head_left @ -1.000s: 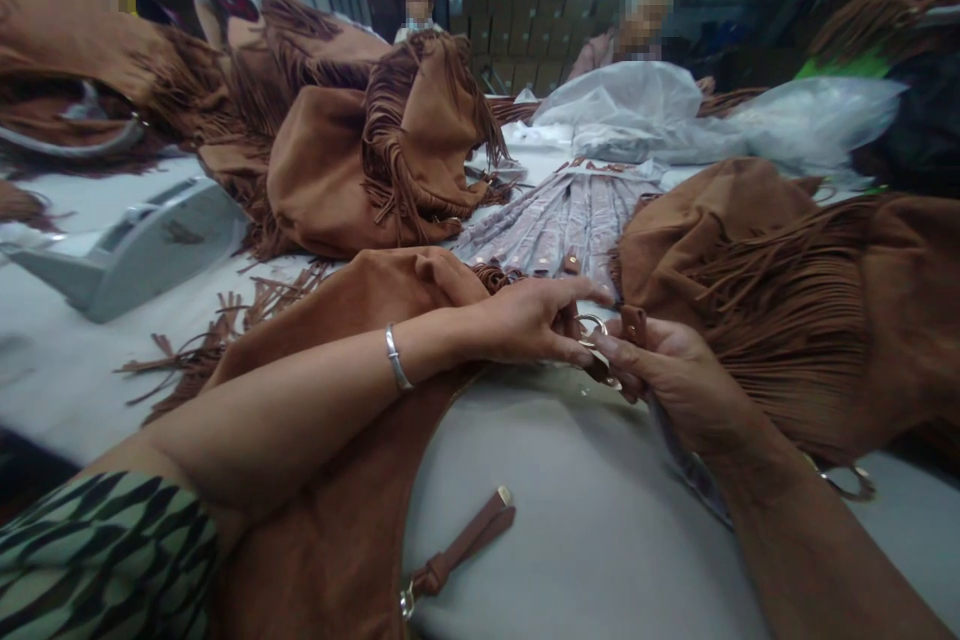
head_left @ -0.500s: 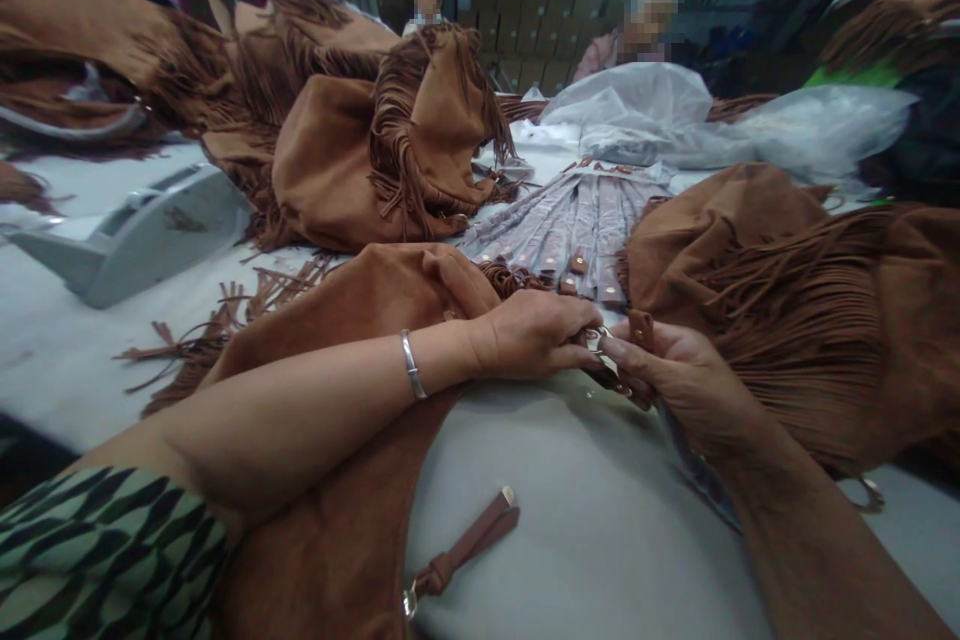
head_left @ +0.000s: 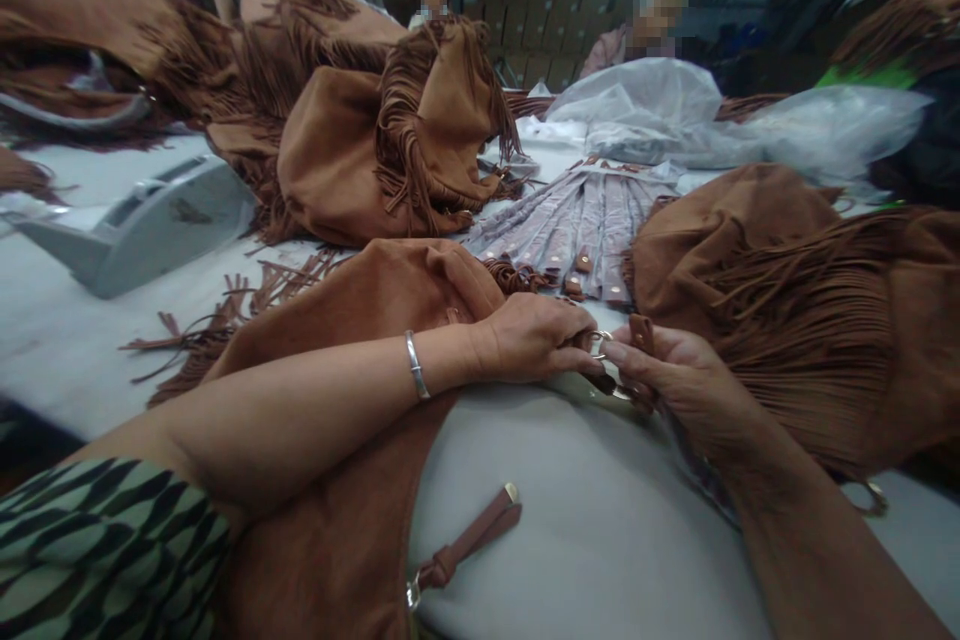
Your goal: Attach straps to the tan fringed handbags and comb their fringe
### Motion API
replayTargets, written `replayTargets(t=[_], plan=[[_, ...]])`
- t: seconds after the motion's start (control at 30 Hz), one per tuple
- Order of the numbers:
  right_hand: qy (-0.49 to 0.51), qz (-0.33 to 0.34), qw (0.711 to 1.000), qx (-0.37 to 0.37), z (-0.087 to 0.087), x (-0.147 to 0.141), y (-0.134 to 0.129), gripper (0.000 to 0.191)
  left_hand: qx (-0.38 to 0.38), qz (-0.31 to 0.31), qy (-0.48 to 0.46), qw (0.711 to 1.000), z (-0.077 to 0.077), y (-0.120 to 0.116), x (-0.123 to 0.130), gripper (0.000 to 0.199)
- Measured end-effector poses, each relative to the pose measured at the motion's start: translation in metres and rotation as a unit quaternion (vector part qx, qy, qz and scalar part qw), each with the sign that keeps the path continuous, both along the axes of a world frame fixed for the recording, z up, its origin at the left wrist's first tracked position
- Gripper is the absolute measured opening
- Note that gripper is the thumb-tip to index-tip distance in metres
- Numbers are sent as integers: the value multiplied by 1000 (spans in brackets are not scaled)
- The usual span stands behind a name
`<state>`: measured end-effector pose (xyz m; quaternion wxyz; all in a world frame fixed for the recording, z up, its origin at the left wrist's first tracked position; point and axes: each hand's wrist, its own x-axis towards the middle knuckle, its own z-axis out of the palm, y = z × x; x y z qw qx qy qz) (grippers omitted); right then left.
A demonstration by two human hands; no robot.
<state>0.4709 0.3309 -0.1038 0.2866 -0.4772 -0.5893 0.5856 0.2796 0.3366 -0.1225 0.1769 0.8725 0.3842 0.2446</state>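
Note:
My left hand (head_left: 529,335) is closed in a pinch at one side of a metal ring (head_left: 601,344), over the top edge of a brown suede bag (head_left: 375,305). Facing it, my right hand (head_left: 671,360) is closed around a brown leather strap (head_left: 641,332) whose plastic-wrapped length hangs under the wrist. Thumb and fingers of both hands meet at the ring, and a second metal piece (head_left: 621,393) shows just below. How the ring and strap join is hidden by my fingers. A knotted zipper pull (head_left: 469,540) lies on the table from the bag's near edge.
Several plastic-wrapped straps (head_left: 570,220) fan out beyond my hands. A fringed bag (head_left: 795,320) lies at right, more bags (head_left: 330,150) are piled behind, and a grey tape dispenser (head_left: 172,220) stands at left. Clear plastic bags (head_left: 637,100) and a person (head_left: 600,50) are across the table.
The view has shifted slightly. Both hands keep their grip at the ring, which shows a little more plainly between the fingertips now.

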Motion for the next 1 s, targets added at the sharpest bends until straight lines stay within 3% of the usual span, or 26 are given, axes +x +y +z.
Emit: replayTargets(t=[0.23,0.33,0.67,1.0], plan=[[-59,14,998,18,-6,12,10,56,24,-57,28,998,-1,-3,-5,29],[-88,6,995,41,-9,11,12,52,19,-81,11,996,0,-3,-7,25],[-100,44,988,112,-9,-3,7,49,19,-86,-11,996,-6,0,-8,26],[-49,65,995,53,-14,-1,7,46,-15,-86,-44,995,-3,-1,-9,27]])
